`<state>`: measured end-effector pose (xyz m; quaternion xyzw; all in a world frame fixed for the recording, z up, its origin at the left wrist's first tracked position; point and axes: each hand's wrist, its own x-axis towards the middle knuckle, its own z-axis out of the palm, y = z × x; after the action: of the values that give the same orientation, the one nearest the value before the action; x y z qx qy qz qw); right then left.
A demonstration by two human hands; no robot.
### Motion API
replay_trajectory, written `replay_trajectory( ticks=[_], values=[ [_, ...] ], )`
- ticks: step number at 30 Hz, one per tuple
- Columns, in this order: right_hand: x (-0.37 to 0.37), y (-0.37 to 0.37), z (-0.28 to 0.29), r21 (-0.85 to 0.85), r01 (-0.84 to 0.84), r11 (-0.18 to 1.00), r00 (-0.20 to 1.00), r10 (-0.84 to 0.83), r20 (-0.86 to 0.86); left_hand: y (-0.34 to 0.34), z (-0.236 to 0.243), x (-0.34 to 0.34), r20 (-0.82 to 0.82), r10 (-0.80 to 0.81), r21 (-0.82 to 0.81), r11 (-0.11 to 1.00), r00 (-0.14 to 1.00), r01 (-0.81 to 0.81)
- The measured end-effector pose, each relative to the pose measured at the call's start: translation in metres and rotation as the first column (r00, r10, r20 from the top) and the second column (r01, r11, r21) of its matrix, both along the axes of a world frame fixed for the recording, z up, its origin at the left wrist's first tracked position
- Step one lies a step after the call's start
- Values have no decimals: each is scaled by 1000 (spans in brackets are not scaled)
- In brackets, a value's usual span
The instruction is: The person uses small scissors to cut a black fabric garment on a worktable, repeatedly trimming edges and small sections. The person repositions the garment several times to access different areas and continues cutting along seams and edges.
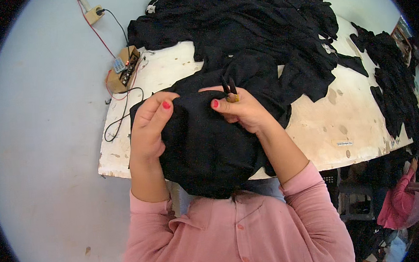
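Observation:
A piece of black cloth [205,145] is stretched between my two hands and hangs over the table's near edge toward my lap. My left hand [149,122] pinches its upper left edge, thumb on top and fingers behind. On the other side, my right hand [246,110] grips the same edge between thumb and fingers. Tucked in that hand is a small pair of thread snips [232,95], with dark blades pointing away from me and something yellow at the base. The fingers under the cloth are partly hidden.
A large heap of black garments [256,27] covers the far part of the pale, stained table [324,128]. More black cloth [393,76] hangs at the right. A box with wires [124,71] sits at the left edge. Another person in pink [398,201] is at lower right.

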<state>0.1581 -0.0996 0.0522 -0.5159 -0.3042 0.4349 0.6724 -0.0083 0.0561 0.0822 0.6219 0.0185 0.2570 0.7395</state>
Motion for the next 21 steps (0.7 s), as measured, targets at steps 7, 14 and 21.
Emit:
replay_trajectory(
  ticks=[7,14,21],
  values=[
    [-17,-17,24,59,216,975,974,-220,60,15,1,-5,-228,503,771,616,834,-161],
    [-39,-28,25,137,125,983,950,-158,269,-24,-5,19,-133,-138,279,945,981,171],
    [-30,-50,4,273,429,861,585,-495,642,-38,-5,23,-316,-82,-63,996,945,66]
  ],
)
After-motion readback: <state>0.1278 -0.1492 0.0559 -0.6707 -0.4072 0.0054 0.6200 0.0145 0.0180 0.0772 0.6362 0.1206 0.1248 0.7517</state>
